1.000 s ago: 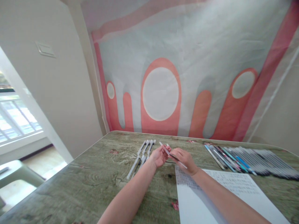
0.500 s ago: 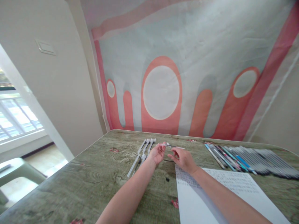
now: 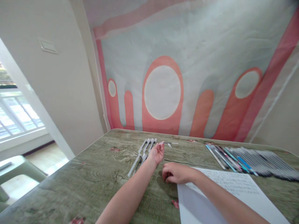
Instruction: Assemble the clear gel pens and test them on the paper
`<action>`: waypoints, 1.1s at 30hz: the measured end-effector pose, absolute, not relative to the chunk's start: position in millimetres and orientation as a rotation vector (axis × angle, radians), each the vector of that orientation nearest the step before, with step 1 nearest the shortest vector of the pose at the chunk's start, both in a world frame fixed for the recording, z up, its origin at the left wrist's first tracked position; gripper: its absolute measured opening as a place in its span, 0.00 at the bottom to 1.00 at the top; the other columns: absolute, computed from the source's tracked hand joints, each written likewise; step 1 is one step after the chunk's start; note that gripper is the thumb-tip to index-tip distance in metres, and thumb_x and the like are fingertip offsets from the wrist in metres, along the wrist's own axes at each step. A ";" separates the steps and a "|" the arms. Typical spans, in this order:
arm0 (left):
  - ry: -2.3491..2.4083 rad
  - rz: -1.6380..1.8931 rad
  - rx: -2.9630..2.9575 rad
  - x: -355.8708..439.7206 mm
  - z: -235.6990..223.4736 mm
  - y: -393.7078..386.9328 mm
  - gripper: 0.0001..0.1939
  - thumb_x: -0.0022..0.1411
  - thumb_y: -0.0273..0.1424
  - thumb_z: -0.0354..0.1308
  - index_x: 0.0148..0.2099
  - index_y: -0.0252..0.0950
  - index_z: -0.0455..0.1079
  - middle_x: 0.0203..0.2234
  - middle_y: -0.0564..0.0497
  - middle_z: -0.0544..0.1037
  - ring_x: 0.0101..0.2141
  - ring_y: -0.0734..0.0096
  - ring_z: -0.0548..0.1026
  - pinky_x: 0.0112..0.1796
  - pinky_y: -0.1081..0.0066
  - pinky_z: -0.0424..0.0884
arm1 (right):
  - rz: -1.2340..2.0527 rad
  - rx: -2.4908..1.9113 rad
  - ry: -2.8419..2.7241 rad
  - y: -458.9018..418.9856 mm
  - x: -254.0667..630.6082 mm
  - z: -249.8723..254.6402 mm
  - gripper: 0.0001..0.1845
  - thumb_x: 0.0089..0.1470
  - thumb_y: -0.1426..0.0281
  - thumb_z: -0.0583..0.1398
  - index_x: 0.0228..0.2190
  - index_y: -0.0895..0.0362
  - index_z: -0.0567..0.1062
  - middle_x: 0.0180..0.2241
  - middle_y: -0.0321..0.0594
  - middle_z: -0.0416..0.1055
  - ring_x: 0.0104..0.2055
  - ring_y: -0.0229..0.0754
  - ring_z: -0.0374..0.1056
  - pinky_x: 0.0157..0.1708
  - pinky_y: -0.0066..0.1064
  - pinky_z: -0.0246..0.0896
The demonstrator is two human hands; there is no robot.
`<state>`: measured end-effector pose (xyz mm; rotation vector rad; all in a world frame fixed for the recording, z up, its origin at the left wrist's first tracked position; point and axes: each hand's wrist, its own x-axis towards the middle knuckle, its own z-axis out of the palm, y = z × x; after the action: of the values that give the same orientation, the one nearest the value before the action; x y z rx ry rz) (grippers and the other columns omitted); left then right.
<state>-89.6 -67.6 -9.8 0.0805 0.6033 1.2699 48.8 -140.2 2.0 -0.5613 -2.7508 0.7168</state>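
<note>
My left hand (image 3: 157, 153) is closed, pinching a thin pen refill (image 3: 167, 143) that points to the right, dark in the middle and pale at its end. My right hand (image 3: 177, 173) rests low on the table by the paper's top left corner. Its fingers are curled together over the spot of a small black pen cap (image 3: 167, 176), which is mostly hidden by them. Beside my left hand lie several clear pen barrels (image 3: 134, 165) with black parts, in two rows. A short whitish piece (image 3: 169, 145) lies just behind the refill.
A sheet of handwritten paper (image 3: 205, 205) lies under my right forearm. To the right are several coloured pens (image 3: 226, 158) and a row of grey, black-ended pens (image 3: 268, 163). The wooden table (image 3: 70, 186) meets a patterned wall covering behind; a pale stool (image 3: 21, 171) stands left.
My right hand has left the refill and come down toward me, onto the black cap's spot. My left hand stays nearly in place, still holding the refill.
</note>
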 end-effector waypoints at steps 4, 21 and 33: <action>0.568 1.312 0.058 -90.5 -11.8 -66.2 0.12 0.63 0.24 0.42 0.38 0.25 0.66 0.21 0.48 0.73 0.21 0.81 0.73 0.23 0.84 0.71 | 0.690 -0.684 -2.545 -131.7 49.3 -7.8 0.08 0.42 0.79 0.55 0.27 0.58 0.72 0.26 0.35 0.67 0.27 0.33 0.62 0.28 0.23 0.57; 0.546 1.319 0.046 -88.0 -21.9 -62.7 0.14 0.63 0.23 0.40 0.44 0.23 0.64 0.27 0.43 0.75 0.26 0.74 0.75 0.26 0.80 0.73 | 0.267 -0.866 -1.611 -120.2 49.8 -22.7 0.29 0.53 0.71 0.50 0.56 0.58 0.48 0.35 0.41 0.64 0.35 0.39 0.63 0.41 0.37 0.61; 0.542 1.354 0.035 -87.7 -21.8 -63.1 0.14 0.63 0.24 0.39 0.42 0.23 0.64 0.26 0.44 0.75 0.26 0.75 0.75 0.25 0.81 0.73 | 0.129 -0.799 -1.545 -122.9 48.0 -22.3 0.35 0.53 0.70 0.51 0.58 0.57 0.40 0.34 0.41 0.65 0.36 0.40 0.63 0.40 0.40 0.62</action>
<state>-87.7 -63.1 -21.8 0.0350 0.5418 1.3537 48.0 -122.9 -22.3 -0.7988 -1.5448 0.1293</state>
